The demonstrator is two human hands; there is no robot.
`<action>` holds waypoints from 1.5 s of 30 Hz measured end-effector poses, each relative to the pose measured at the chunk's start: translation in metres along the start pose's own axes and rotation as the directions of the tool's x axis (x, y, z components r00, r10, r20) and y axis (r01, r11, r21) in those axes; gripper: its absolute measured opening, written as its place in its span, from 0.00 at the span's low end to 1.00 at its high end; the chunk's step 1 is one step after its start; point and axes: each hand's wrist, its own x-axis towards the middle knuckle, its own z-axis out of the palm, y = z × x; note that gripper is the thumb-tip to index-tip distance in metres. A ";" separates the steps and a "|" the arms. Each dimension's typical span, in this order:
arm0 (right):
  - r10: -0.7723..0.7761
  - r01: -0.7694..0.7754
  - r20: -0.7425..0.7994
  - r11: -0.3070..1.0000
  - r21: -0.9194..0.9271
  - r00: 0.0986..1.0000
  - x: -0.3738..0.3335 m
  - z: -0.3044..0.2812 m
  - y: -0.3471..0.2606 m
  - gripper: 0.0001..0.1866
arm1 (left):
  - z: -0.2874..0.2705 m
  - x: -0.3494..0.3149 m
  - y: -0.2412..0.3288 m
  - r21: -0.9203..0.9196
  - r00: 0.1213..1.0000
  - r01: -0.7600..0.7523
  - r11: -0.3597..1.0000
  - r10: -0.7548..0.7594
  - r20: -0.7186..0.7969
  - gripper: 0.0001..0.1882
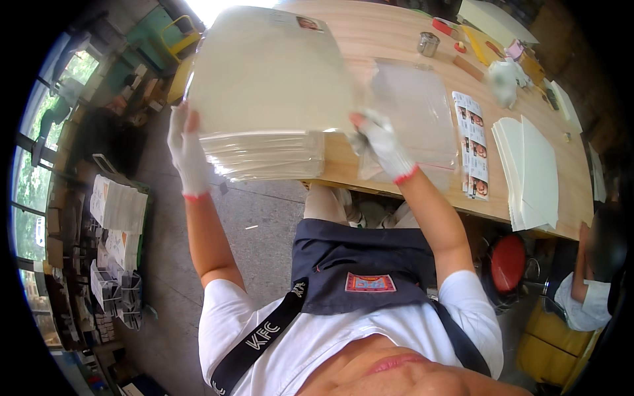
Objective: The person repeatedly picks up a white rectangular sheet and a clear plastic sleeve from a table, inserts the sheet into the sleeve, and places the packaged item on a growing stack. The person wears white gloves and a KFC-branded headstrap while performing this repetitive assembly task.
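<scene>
A large cream-white flat pack [271, 72] in clear film, with a small picture label near its far edge, lies over a stack of similar wrapped packs [264, 155] at the table's left. My left hand [187, 153], in a white glove with bare fingertips showing, grips the pack's near left corner. At its near right corner is my right hand [386, 142], gloved alike, its fingers closed at the edge and slightly blurred. To the right lie clear plastic bags [416, 119], partly behind my right hand. Beyond them is a row of printed label sheets [471, 145].
White sheets [528, 171] lie fanned at the table's right. A metal tin [428, 44], a red tape roll [444, 26] and a crumpled white glove [505, 79] sit farther back. A red stool [507, 263] and a seated person [588, 290] are at right; a loaded cart [119, 224] stands left.
</scene>
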 end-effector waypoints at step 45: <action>0.097 0.369 -0.875 0.880 0.298 0.475 -0.242 -0.387 -0.033 0.18 | 0.069 -0.287 -0.151 0.117 0.924 0.343 0.932 -0.357 0.138 0.27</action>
